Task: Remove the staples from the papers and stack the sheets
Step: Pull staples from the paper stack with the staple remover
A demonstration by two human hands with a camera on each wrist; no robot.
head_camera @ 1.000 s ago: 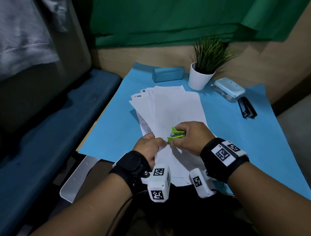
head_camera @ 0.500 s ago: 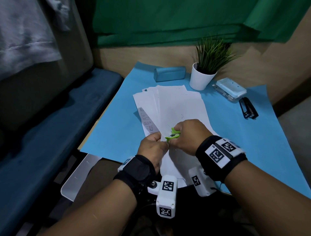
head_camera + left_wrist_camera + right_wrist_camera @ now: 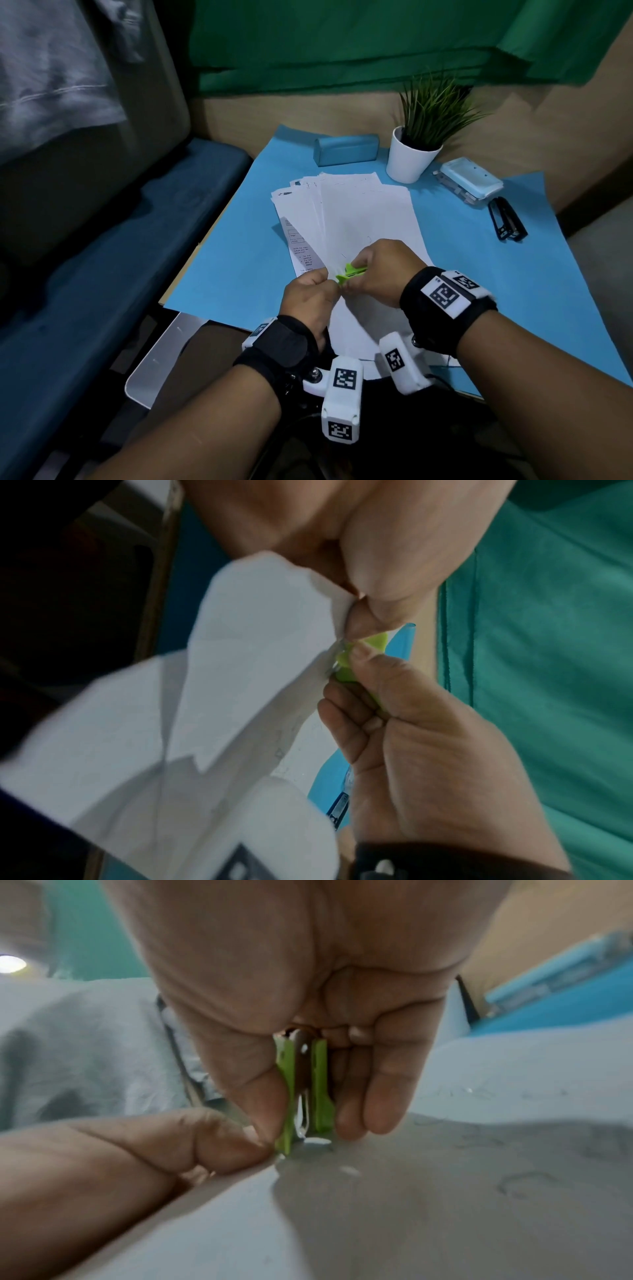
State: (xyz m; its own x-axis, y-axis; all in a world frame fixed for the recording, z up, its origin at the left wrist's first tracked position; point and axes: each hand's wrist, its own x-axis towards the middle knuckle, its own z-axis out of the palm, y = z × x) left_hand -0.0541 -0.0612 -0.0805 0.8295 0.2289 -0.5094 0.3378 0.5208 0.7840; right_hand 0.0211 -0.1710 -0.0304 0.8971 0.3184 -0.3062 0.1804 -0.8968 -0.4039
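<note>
Centre-bottom of the head view: both hands meet over the white papers (image 3: 363, 219), fanned on the blue mat (image 3: 513, 274). Right hand (image 3: 383, 270) squeezes the green staple remover (image 3: 349, 272); left hand (image 3: 310, 301) pinches the sheets' near corner. Upper right: potted plant (image 3: 416, 150), stapler (image 3: 471, 180), black clip (image 3: 507, 219), all well apart from the work.

Left wrist view, centre: left hand's thumb (image 3: 363, 620) & finger pinch the lifted paper corner right at the remover's metal tip.

Right wrist view, centre: thumb one side, fingers (image 3: 380, 1096) the other, green wings pressed nearly together, tip on the paper beside the left hand.

Judgement: staple extraction step, mid-pull; staple itself too blurred to confirm. Next probably needs a steady pull away w/ corner held firm, else paper may tear.
</note>
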